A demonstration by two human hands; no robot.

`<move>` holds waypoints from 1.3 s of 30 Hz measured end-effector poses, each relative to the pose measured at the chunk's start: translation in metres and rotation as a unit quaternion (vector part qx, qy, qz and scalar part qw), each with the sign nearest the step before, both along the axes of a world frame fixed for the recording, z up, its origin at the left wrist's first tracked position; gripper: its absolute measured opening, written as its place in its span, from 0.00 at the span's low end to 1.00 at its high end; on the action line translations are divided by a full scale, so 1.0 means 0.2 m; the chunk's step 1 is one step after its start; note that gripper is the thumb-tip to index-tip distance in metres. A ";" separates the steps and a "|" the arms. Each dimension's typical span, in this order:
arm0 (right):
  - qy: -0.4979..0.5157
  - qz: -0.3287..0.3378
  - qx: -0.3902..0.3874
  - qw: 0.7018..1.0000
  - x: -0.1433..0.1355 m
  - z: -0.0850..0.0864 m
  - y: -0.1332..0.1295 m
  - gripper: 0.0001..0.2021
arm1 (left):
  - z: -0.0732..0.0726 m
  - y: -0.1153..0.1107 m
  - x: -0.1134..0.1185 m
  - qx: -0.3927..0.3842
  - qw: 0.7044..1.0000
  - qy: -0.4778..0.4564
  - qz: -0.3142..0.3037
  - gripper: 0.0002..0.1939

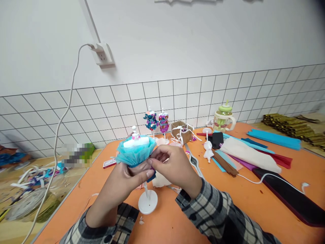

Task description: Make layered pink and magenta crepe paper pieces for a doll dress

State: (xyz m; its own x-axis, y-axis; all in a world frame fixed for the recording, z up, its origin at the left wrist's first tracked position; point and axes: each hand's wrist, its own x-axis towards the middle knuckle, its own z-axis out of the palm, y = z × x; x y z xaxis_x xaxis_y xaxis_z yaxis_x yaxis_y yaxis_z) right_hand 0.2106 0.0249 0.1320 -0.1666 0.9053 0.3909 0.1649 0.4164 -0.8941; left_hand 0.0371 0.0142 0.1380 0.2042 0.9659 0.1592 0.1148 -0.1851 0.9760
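A small white dress form [137, 141] stands tilted in front of me on a stalk with a round white base [148, 202]. A turquoise crepe paper ruffle [135, 154] circles its top, with paler and dark blue material below. My left hand [124, 181] is wrapped round the form's body from the left, thumb pressed on the front. My right hand [174, 164] pinches at the form's right side, just under the ruffle; its fingertips are closed on material there, partly hidden.
Two decorated dress forms [151, 122] and a cardboard box [181, 132] of ribbons stand at the back of the orange table [218, 203]. To the right lie a bare white form [208, 150], crepe paper strips [250, 154], a black tool [289, 196] and a green-lidded cup [223, 118]. A white cable [61, 118] hangs left.
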 end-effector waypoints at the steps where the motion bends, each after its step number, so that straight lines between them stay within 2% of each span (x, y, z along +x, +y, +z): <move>1: 0.027 0.029 -0.026 0.999 0.01 0.00 0.01 0.02 | 0.00 0.00 -0.01 0.001 1.000 -0.002 -0.006 0.22; 4: 0.064 0.083 -0.074 0.992 0.03 0.00 0.04 0.11 | 0.00 -0.01 -0.02 -0.010 1.000 -0.011 -0.007 0.22; 8: 0.050 0.114 -0.066 0.990 0.05 0.00 0.07 0.18 | 0.00 -0.01 -0.02 -0.013 0.999 -0.035 0.003 0.24; 11: 0.048 0.133 -0.071 0.987 0.06 -0.01 0.07 0.23 | 0.01 0.02 -0.04 -0.018 0.998 -0.030 -0.049 0.24; 14: 0.040 0.171 -0.069 0.982 0.06 -0.01 0.07 0.19 | 0.01 0.04 -0.05 -0.041 0.994 -0.037 -0.094 0.22; 23: 0.071 0.255 -0.079 0.961 0.04 -0.01 0.08 0.17 | 0.01 0.01 -0.07 -0.087 0.986 -0.060 -0.131 0.21; 28: 0.078 0.224 -0.073 0.969 0.05 0.01 0.06 0.17 | 0.02 0.00 -0.07 -0.084 0.987 -0.081 -0.106 0.25; 32: 0.073 0.176 -0.057 0.980 0.04 0.00 0.06 0.21 | 0.02 0.01 -0.07 -0.099 0.988 -0.079 -0.087 0.25; 37: 0.060 0.128 -0.038 0.989 0.06 -0.02 0.08 0.21 | 0.04 0.01 -0.04 -0.064 0.992 -0.111 -0.023 0.24; 39: 0.028 0.082 -0.026 0.996 0.06 -0.03 0.08 0.20 | 0.05 0.02 -0.04 -0.047 0.992 -0.119 0.007 0.25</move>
